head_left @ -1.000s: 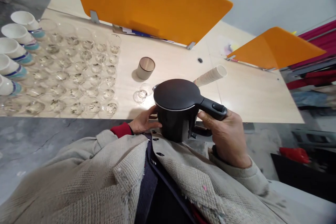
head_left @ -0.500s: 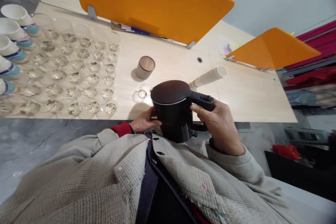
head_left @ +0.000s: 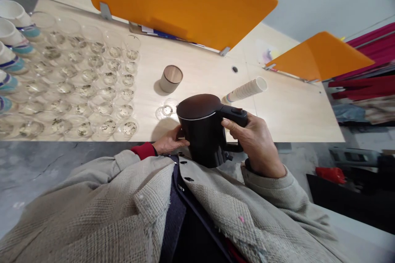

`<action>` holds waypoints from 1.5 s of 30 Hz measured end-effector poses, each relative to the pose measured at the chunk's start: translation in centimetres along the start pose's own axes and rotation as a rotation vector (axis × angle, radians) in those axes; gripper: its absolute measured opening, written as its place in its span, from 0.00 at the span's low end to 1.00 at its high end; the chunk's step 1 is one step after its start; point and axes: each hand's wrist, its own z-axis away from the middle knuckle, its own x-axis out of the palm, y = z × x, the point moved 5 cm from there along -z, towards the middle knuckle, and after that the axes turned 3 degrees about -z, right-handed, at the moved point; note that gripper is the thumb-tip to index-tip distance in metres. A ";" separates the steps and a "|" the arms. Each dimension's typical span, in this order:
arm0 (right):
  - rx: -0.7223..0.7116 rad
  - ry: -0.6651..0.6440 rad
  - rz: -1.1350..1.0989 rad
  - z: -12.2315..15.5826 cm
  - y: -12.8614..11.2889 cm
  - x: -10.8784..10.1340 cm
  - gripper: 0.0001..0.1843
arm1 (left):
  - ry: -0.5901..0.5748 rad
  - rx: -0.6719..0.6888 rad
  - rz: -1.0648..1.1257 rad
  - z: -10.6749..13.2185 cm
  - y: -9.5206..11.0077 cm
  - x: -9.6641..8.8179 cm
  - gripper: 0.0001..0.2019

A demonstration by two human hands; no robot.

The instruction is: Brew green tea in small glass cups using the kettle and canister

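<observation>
A black electric kettle (head_left: 203, 131) with its lid closed is held at the table's near edge, close to my chest. My right hand (head_left: 253, 144) is wrapped round its handle, thumb near the lid button. My left hand (head_left: 169, 141) lies against the kettle's left side, fingers curved on the body. Just beyond the kettle lie a small clear glass (head_left: 168, 109) on its side and a stack of paper cups (head_left: 245, 89) lying flat.
Several rows of clear glasses with tea leaves (head_left: 89, 86) fill the left of the wooden table (head_left: 293, 107). White cups with blue bands (head_left: 12, 41) stand at the far left. A beige cylinder cup (head_left: 171, 78) stands mid-table. Orange dividers (head_left: 173, 4) rise behind.
The kettle and my right hand have shifted slightly left and closer to the table edge; the view has drifted right. My left hand stays on the kettle's side.
</observation>
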 end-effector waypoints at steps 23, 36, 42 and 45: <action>0.009 -0.027 0.023 -0.5 0.1 0.2 0.24 | 0.009 -0.036 0.074 -0.4 -0.5 0.0 0.35; 0.039 -0.024 -0.010 -0.3 0.1 0.2 0.25 | -0.001 -0.054 0.103 -0.1 -0.3 0.1 0.38; 0.027 -0.041 0.018 -0.6 0.2 0.2 0.28 | 0.012 -0.076 0.116 0.0 -0.6 0.1 0.39; 0.030 -0.046 0.032 -0.7 0.2 0.2 0.29 | 0.025 -0.076 0.121 0.0 -0.7 0.0 0.40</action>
